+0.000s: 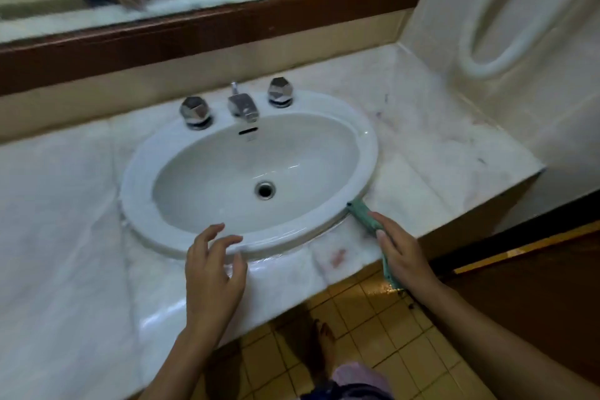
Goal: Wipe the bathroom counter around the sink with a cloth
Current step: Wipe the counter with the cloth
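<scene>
A pale marble counter with grey veins runs along the wall below a mirror and ends at the right against a side wall. A white oval sink is set into it, its rim lying on the stone. A green cloth lies on the counter touching the sink's front right rim, its near end reaching past the counter's front edge. A reddish stain shows near that edge, and faint dark marks lie right of the sink
</scene>
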The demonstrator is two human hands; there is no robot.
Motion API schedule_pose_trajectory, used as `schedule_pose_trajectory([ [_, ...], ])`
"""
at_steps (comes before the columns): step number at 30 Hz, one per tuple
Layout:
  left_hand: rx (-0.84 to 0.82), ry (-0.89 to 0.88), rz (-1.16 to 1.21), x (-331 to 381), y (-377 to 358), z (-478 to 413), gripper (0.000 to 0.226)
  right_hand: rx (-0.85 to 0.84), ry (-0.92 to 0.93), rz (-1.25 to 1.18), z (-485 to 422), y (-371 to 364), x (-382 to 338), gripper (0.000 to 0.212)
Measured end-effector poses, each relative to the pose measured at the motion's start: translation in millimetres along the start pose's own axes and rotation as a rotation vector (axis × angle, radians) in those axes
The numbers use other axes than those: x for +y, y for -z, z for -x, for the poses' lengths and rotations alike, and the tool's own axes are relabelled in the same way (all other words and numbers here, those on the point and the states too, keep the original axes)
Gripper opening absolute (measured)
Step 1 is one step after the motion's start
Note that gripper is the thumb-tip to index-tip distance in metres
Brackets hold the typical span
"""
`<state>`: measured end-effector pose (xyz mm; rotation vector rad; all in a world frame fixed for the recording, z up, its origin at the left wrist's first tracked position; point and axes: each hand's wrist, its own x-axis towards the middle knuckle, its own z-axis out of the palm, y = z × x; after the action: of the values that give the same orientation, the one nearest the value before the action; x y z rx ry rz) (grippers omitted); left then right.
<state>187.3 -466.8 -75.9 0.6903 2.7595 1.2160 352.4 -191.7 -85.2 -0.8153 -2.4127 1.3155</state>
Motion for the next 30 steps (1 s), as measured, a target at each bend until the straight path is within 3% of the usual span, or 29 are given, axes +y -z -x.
schedule_pose_trajectory([
  [3,-0.028,-0.063,0.028,43,-40,-14,0.029,0.162,-0.303,-0.276,-31,36,-4,0.025],
  [6,-0.082,-0.139,0.015,82,-77,-34,0.033,0.073,-0.558,-0.639,-67,81,-4,0.023],
  [7,-0.109,-0.158,0.006,95,-89,-42,0.034,0.036,-0.593,-0.653,-81,94,-2,0.021],
  [10,-0.193,-0.198,-0.061,123,-120,-66,0.039,0.033,-0.55,-0.349,-128,119,20,0.021],
  [14,-0.294,-0.168,-0.198,132,-152,-92,0.045,0.197,-0.16,0.572,-148,117,36,0.031],
  [16,-0.32,-0.151,-0.254,129,-161,-96,0.051,0.012,0.118,0.727,-130,100,43,0.044],
  [18,-0.345,-0.123,-0.283,124,-164,-96,0.056,-0.244,0.247,0.862,-116,95,67,0.054],
  [19,-0.345,-0.12,-0.291,123,-165,-95,0.056,-0.314,0.247,0.895,-117,101,82,0.055],
  [22,-0.332,-0.2,-0.346,125,-169,-93,0.045,-0.306,0.229,0.933,-156,125,106,0.055],
  [26,-0.347,-0.223,-0.38,126,-171,-94,0.042,-0.108,-0.017,0.902,-261,132,107,0.054],
  [30,-0.3,-0.172,-0.374,125,-168,-91,0.041,-0.079,-0.151,0.838,-322,93,81,0.054],
])
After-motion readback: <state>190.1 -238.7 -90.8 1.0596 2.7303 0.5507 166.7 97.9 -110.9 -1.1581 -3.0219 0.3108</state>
